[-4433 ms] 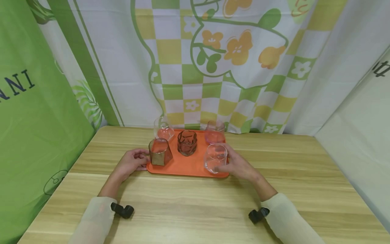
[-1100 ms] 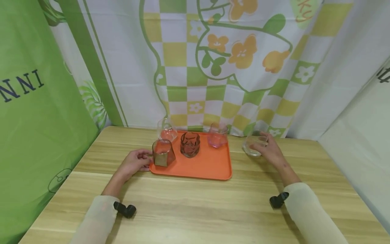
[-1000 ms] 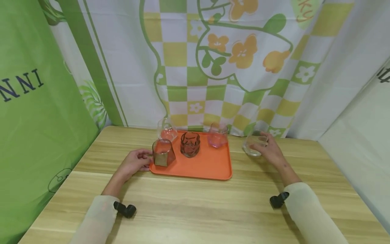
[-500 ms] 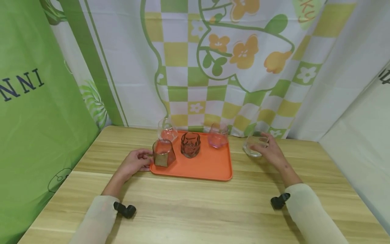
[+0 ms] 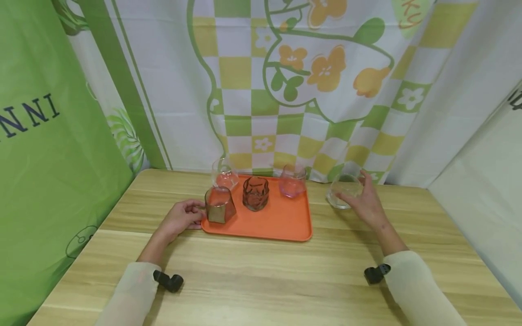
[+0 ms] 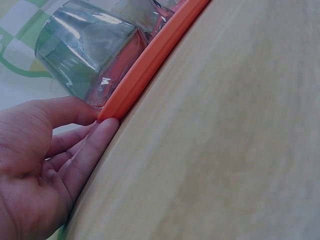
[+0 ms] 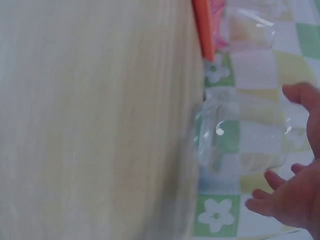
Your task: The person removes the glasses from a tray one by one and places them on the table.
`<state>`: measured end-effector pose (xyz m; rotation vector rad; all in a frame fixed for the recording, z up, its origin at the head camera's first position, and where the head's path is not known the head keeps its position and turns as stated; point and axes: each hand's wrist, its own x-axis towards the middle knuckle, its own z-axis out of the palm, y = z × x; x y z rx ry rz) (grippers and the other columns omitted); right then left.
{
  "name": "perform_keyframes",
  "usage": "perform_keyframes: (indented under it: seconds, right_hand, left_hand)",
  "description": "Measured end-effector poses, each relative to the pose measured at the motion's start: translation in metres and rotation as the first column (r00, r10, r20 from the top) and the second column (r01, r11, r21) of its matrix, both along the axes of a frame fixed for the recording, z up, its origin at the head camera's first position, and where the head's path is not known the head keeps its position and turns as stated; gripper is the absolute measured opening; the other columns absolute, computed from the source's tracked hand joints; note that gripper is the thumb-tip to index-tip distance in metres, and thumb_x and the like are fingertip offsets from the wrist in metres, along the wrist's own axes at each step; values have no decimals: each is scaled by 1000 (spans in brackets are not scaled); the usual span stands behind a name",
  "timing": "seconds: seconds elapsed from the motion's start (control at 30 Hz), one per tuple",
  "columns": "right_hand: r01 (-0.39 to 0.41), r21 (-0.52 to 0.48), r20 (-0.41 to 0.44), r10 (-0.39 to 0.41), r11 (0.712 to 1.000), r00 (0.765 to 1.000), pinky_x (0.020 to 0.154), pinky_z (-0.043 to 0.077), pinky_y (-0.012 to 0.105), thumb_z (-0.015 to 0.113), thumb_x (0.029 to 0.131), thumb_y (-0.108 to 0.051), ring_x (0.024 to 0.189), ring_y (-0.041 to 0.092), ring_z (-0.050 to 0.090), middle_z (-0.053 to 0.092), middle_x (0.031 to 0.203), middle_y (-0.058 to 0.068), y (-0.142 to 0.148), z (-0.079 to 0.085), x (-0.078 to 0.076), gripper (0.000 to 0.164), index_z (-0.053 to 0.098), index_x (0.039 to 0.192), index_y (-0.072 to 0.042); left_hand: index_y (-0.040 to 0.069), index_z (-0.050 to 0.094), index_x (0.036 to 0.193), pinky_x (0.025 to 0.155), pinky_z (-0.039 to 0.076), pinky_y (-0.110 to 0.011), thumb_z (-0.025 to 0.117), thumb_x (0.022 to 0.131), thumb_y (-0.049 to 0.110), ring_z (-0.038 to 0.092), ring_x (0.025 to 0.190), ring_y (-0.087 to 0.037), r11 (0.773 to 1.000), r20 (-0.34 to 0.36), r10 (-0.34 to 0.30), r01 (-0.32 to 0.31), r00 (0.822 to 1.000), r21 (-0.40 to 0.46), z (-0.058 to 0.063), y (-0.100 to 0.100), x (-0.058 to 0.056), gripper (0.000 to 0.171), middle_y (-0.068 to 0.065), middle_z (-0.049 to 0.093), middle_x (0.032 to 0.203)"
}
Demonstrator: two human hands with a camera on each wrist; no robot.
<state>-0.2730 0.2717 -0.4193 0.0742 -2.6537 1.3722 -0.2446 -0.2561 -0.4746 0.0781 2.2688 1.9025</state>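
Observation:
An orange tray (image 5: pixel 269 226) lies on the wooden table. At its left corner my left hand (image 5: pixel 182 216) pinches the rim between thumb and fingers, as the left wrist view shows. Right beside that hand a brown-tinted glass (image 5: pixel 219 210) stands on the tray. To the right of the tray, a clear drinking glass (image 5: pixel 343 192) stands upright on the table. My right hand (image 5: pixel 369 203) is spread around it, thumb on the near side and fingers behind. In the right wrist view, thumb and fingers stand apart from the glass (image 7: pixel 245 132).
Also on the tray are a dark faceted glass (image 5: pixel 255 194) in the middle, a pinkish glass (image 5: pixel 292 182) at the back right and a clear glass (image 5: pixel 225 175) at the back left. A patterned curtain (image 5: pixel 285 113) hangs behind the table.
My right hand has carried the clear glass from the tray's front right to the table on the right, then loosened its fingers from it. My left hand has stayed at the tray's corner.

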Motion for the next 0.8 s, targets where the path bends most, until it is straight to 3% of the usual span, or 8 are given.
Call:
perform_keyframes:
  seconds: [0.17, 0.37, 0.53, 0.8]
  right_hand:
    - [57, 16, -158, -54, 998, 986, 116, 26, 68, 81, 91, -26, 144, 51, 27, 31, 155, 32, -9, 13, 9, 98, 16, 161, 0]
    - [2, -38, -261, -12, 999, 965, 116, 31, 62, 83, 88, -13, 141, 47, 33, 38, 151, 29, -22, 26, 13, 90, 27, 157, 2]
    - [-99, -95, -246, 73, 990, 966, 110, 41, 60, 81, 89, -8, 136, 46, 41, 41, 149, 28, -36, 29, 15, 83, 32, 154, 4]
    - [-167, -99, -188, 147, 981, 971, 108, 46, 57, 80, 90, -10, 134, 47, 45, 41, 149, 29, -60, 22, 13, 78, 35, 151, 7]
  left_hand:
    - [-13, 53, 132, 72, 64, -33, 59, 96, -5, 67, 80, -20, 1000, -1, 5, -5, 1000, 2, 0, 0, 0, 37, -16, 58, 100]
    - [-13, 53, 131, 72, 64, -33, 60, 96, -4, 67, 81, -20, 1000, -5, 1, -1, 1000, -1, 1, 0, 0, 37, -16, 58, 99]
    - [-13, 53, 132, 72, 64, -33, 60, 96, -4, 67, 81, -20, 1000, -6, -1, 1, 1000, 3, 0, -1, -1, 37, -16, 59, 100]
    - [-14, 53, 132, 72, 64, -34, 60, 96, -6, 67, 78, -21, 1000, -3, 3, -3, 1000, 5, -3, -2, -2, 38, -16, 59, 99]
